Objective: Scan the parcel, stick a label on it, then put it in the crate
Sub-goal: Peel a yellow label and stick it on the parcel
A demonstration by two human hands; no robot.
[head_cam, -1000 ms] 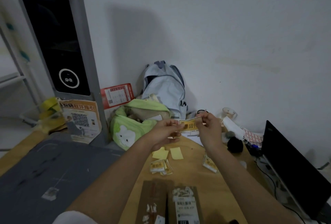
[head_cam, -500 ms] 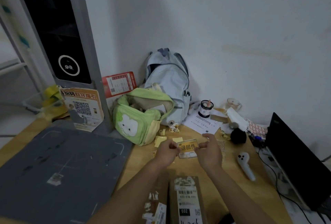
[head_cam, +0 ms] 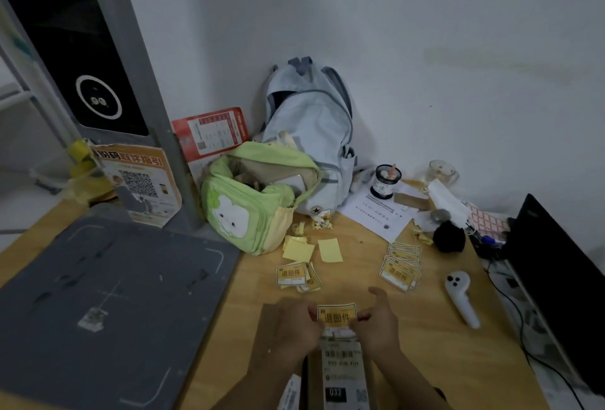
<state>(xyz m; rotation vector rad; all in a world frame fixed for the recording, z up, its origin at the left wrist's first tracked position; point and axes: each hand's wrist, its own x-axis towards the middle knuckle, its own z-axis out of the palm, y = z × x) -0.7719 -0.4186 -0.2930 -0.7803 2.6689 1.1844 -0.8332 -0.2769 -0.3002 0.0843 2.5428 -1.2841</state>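
A yellow label [head_cam: 337, 316] printed with black characters is pinched by its two short edges, the left hand [head_cam: 296, 327] closing its grip on the left edge and the right hand [head_cam: 376, 323] on the right, thumbs and forefingers together on the paper. The label hangs just over the far end of a brown parcel [head_cam: 340, 373] that lies on the wooden desk [head_cam: 425, 337] directly below the hands and bears a white shipping sticker numbered 032; whether the label touches the parcel cannot be told. Compared with half a second ago, both hands have come down and nearer to the body, bringing the label from above the bare desk to the parcel's end, and a second ago it was held higher still, in front of the green bag [head_cam: 252, 200]. The view has tipped downward as well, so that two loose heaps of spare labels [head_cam: 401, 270] now show beyond the hands. A white handheld scanner [head_cam: 460, 295] lies well apart to the right, and a grey scanning mat [head_cam: 98, 295] covers the left of the desk. The parcel's near end is cut off by the bottom edge, the wrists cover parts of it, and the sticker's small print is too blurred to read. No crate shows.
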